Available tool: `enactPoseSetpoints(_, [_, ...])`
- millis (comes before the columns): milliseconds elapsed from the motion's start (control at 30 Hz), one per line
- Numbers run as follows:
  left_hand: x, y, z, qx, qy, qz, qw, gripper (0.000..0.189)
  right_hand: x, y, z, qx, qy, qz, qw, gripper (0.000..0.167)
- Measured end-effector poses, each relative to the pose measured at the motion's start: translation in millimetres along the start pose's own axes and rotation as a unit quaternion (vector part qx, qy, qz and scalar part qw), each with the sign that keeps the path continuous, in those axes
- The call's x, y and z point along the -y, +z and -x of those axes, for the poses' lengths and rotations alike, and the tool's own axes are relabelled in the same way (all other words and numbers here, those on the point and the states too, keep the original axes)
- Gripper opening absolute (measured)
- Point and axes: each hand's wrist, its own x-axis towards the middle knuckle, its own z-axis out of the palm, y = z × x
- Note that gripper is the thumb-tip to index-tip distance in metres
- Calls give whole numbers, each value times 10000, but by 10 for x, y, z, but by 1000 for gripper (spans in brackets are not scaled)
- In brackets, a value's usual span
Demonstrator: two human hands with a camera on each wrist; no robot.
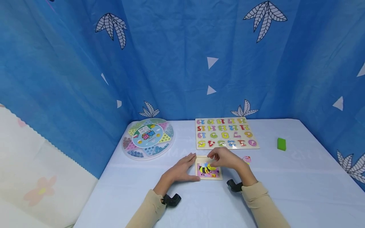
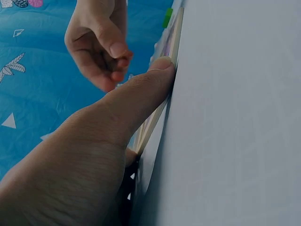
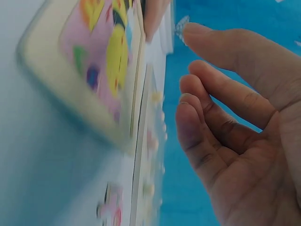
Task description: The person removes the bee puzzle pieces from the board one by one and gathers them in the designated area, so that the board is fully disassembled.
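A small square wooden puzzle (image 1: 209, 174) with a yellow-and-black bee on pink lies in its pale frame on the table. Bare wood shows along the upper part of its tray. My left hand (image 1: 181, 170) rests along the left side, fingers stretched to the upper corner and thumb touching the lower edge. In the left wrist view the thumb (image 2: 146, 89) presses on the frame's rim. Above the puzzle's right side hovers my right hand (image 1: 225, 157), its fingers loosely bent with nothing between them. A loose pink jigsaw piece (image 1: 246, 159) lies right of the puzzle, beside the right wrist.
Behind the puzzle lies a number board (image 1: 227, 133) with colourful numerals. A round game box (image 1: 148, 139) with a star pattern sits at the back left. Far to the right is a green block (image 1: 281, 144). Blue curtain (image 1: 182, 63) hangs behind the white table (image 1: 285, 183).
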Motion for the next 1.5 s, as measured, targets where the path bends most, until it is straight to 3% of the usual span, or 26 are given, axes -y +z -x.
enactPoseSetpoints(300, [-4,-13,6,27,19,7,10000,105,138,214,-116,324,-69,-43,9994,34])
enactPoseSetpoints(600, [12,-3,-7,-22,175,-129,9998,102,139,358,-157,342,-26,111,9993,30])
enactPoseSetpoints(900, [14,9,-7,-13,133,-175,9998,104,149,396,-172,394,133,198,9989,27])
enactPoseSetpoints(1500, [16,-1,-8,-22,158,-154,9998,104,180,395,-172,331,-97,383,9987,27])
